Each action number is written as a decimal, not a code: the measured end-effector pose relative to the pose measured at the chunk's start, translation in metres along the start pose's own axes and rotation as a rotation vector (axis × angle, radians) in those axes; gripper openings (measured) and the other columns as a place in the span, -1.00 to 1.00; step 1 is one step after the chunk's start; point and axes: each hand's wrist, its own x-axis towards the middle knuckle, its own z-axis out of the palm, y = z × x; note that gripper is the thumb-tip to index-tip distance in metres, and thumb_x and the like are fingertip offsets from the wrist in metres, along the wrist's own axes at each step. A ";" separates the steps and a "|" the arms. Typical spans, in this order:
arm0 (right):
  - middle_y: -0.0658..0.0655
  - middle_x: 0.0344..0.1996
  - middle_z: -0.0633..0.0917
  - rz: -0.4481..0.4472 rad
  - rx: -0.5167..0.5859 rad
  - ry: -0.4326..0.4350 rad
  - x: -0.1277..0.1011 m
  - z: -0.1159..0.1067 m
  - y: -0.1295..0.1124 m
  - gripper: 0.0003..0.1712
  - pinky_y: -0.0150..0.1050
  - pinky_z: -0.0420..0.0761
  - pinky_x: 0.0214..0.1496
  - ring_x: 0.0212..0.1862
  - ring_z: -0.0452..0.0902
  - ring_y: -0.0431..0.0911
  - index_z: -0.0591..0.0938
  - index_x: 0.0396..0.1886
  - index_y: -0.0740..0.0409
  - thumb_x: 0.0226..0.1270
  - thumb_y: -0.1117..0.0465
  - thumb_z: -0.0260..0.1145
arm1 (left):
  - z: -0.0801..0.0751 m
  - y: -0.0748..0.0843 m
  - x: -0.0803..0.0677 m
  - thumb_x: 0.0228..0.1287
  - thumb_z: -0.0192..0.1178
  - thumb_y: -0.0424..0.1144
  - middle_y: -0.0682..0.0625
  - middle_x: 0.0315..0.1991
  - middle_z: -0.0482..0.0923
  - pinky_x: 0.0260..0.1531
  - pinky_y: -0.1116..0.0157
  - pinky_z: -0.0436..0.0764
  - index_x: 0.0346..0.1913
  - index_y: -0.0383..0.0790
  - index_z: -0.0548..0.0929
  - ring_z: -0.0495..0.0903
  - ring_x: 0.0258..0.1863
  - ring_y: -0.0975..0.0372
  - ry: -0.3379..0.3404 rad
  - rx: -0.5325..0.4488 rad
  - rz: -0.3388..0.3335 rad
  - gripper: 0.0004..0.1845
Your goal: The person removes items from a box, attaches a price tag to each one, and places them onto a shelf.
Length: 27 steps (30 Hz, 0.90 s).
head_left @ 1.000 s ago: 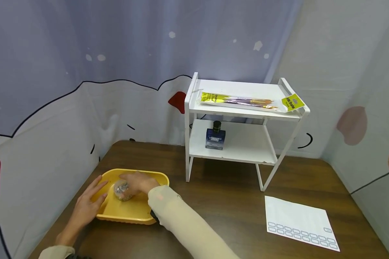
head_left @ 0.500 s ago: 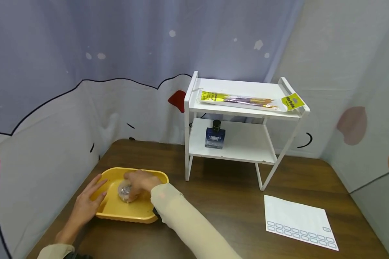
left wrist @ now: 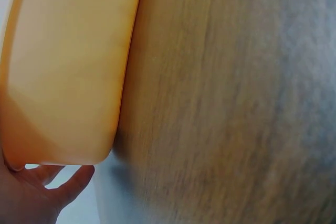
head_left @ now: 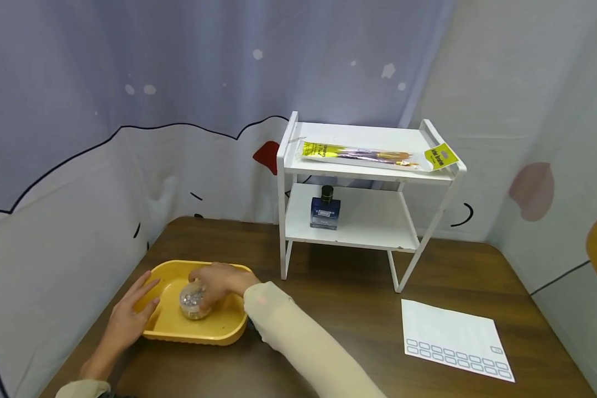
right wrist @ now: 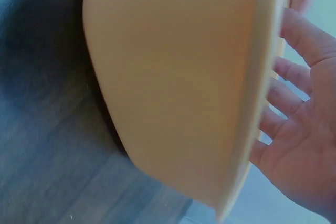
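Note:
In the head view, a yellow tray [head_left: 171, 326] rests at the left of the table. Inside it is a small round clear container [head_left: 191, 298] with silvery bits showing through. My right hand [head_left: 219, 283] reaches over the tray's right side and grips this container from the right, its fingers bent down around it. In the right wrist view the tray wall [right wrist: 173, 77] hides the container, and the fingers [right wrist: 289, 98] stretch behind the rim. My left hand [head_left: 128, 315] lies along the tray's left end with spread fingers at the rim.
A white two-tier shelf [head_left: 363, 237] stands at the back. On top lies a packet of artist brushes [head_left: 368, 156]; a dark blue perfume bottle [head_left: 325, 211] stands on its lower tier. A white printed sheet [head_left: 453, 331] lies on the brown table [head_left: 328, 320] at the right.
The round container has shifted to the right and slightly nearer inside the tray, together with my right hand. The left hand stays at the tray's left end. The head view has turned slightly.

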 end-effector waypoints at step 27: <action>-0.15 0.02 0.57 -0.298 0.030 0.041 -0.100 -0.048 0.032 -0.18 -0.52 0.44 0.03 -0.04 0.46 -0.30 0.39 0.22 -0.16 -0.11 -0.03 0.50 | -0.001 0.000 0.000 0.23 0.16 -0.33 -0.12 0.38 0.17 0.23 -0.05 0.18 0.22 -0.25 0.44 0.01 0.31 0.54 -0.027 -0.046 -0.037 -0.54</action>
